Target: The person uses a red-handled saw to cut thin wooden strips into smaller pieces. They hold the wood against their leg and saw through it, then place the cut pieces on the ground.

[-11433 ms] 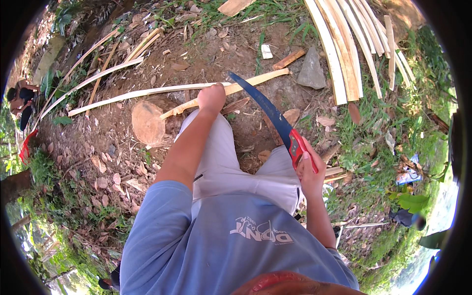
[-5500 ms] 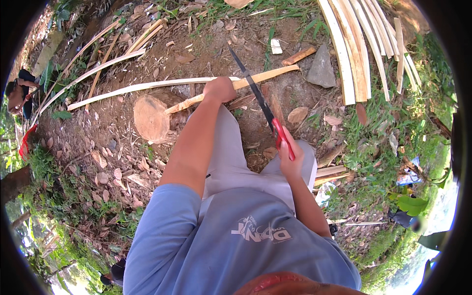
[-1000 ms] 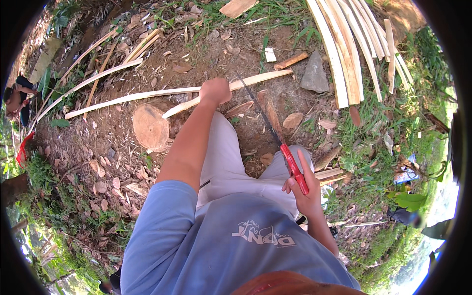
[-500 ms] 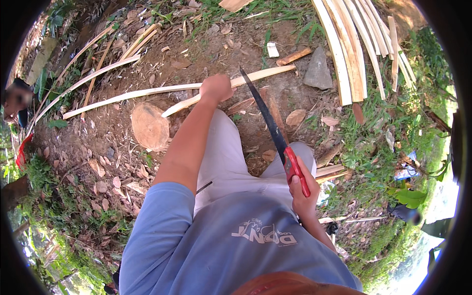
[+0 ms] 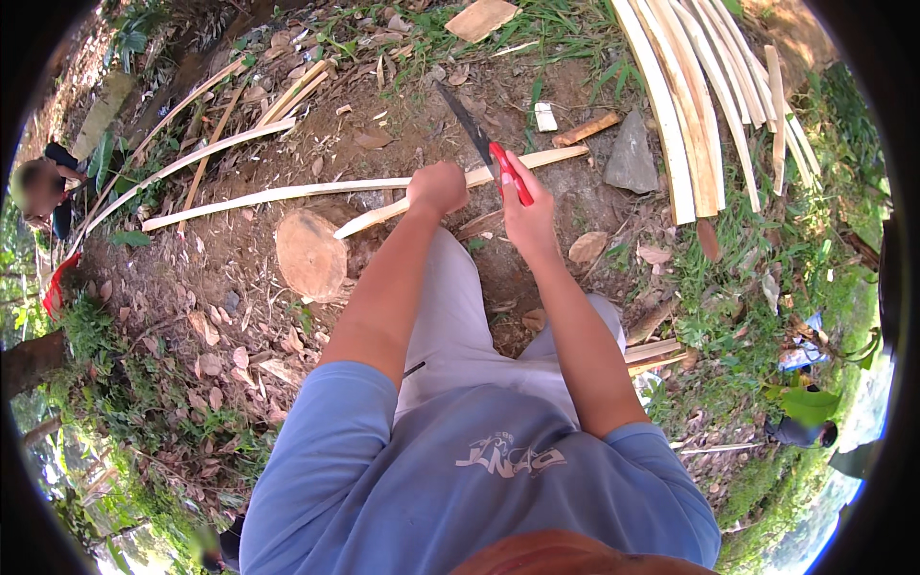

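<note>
My left hand (image 5: 438, 188) is closed around a pale, slightly bowed wooden strip (image 5: 372, 219), which slants up to the right in front of my knees. My right hand (image 5: 528, 209) grips the red handle of a hand saw (image 5: 468, 123). Its dark blade points forward and to the left, crossing over the strip just right of my left hand. Whether the teeth touch the wood cannot be made out. The strip's left end lies by a round cut log (image 5: 312, 256). Behind it, a longer pale strip (image 5: 278, 195) runs left from near my left hand.
Several long pale planks (image 5: 676, 115) lie at the far right, with a grey stone (image 5: 632, 153) beside them. More strips (image 5: 192, 158) lie at the far left, near another person (image 5: 43, 187). Dry leaves and wood scraps cover the soil around my knees.
My right hand has moved forward and left, bringing the saw from beside my thigh to the strip. My left hand keeps its hold. The view has shifted slightly.
</note>
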`<state>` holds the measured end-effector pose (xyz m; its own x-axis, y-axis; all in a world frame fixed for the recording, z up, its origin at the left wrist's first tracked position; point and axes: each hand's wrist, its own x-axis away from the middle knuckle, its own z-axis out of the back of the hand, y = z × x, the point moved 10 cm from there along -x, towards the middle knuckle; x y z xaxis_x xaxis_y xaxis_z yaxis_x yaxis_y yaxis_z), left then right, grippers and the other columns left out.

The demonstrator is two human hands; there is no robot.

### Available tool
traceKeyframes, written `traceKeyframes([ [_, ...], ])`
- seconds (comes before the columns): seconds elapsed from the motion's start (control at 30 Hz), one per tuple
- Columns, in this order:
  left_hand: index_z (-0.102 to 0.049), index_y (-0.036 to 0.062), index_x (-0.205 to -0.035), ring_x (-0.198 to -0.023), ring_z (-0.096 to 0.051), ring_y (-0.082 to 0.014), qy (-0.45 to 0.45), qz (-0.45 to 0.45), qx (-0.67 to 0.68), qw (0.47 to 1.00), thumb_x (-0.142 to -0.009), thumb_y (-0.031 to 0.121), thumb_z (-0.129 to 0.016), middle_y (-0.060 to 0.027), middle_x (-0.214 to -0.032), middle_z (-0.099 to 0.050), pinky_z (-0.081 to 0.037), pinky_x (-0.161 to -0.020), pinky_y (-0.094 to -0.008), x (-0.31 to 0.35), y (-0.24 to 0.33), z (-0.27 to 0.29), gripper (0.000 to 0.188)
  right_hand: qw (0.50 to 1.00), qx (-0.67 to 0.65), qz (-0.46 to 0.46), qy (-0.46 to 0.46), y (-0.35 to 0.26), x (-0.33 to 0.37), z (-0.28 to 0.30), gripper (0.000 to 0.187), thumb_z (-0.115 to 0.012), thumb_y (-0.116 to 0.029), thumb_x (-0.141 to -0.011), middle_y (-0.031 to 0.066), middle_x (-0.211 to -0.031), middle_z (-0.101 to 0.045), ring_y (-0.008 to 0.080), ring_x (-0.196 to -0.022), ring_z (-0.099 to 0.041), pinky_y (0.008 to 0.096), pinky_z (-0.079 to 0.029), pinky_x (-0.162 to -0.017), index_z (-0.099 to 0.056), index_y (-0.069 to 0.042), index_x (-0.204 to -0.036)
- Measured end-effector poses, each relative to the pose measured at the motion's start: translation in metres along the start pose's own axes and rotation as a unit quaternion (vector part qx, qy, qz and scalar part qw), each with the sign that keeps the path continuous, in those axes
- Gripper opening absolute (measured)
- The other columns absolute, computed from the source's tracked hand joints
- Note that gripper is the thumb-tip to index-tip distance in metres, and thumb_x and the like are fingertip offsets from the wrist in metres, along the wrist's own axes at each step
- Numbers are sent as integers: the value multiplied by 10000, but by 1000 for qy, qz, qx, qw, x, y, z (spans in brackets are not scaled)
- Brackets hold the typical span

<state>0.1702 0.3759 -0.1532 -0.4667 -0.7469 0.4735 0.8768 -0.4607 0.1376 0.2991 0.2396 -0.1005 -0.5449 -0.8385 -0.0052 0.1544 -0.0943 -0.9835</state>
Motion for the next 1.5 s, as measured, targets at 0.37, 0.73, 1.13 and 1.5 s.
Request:
traceKeyframes([
  [0.37,-814,30,-1154,-1087,-785,-397,-1,11,35,999,-918,150,-649,-204,-1172,-802,-636,-947,-486,2,-8,-12,312,992,74,-104,-4,-18,208,125,466,-605,-99,-1094,64,-1119,-744,67,-817,-604,236,-503,-747,-586,-12,-1551],
  [0.73,-815,40,-1141,-1088,-785,-392,13,-4,33,999,-909,167,-663,-204,-1165,-803,-631,-955,-487,0,-5,-7,305,998,-53,-32,19,27,62,42,427,-631,-166,-1104,34,-1077,-735,64,-821,-591,253,-511,-731,-638,-15,-1504],
  [1.13,-808,11,-1131,-1102,-780,-391,-13,5,37,999,-909,118,-658,-210,-1167,-799,-631,-958,-484,5,-7,-13,289,997,5,-78,-9,18,177,92,466,-601,-96,-1093,132,-1172,-746,123,-935,-694,267,-561,-824,-573,33,-1540],
  [1.5,-812,20,-1102,-1074,-786,-387,-1,-10,22,1000,-902,139,-654,-203,-1147,-804,-635,-939,-487,0,-7,-14,281,996,74,-53,-25,-7,154,98,450,-609,-103,-1087,170,-1256,-763,121,-982,-696,268,-550,-862,-597,28,-1517],
])
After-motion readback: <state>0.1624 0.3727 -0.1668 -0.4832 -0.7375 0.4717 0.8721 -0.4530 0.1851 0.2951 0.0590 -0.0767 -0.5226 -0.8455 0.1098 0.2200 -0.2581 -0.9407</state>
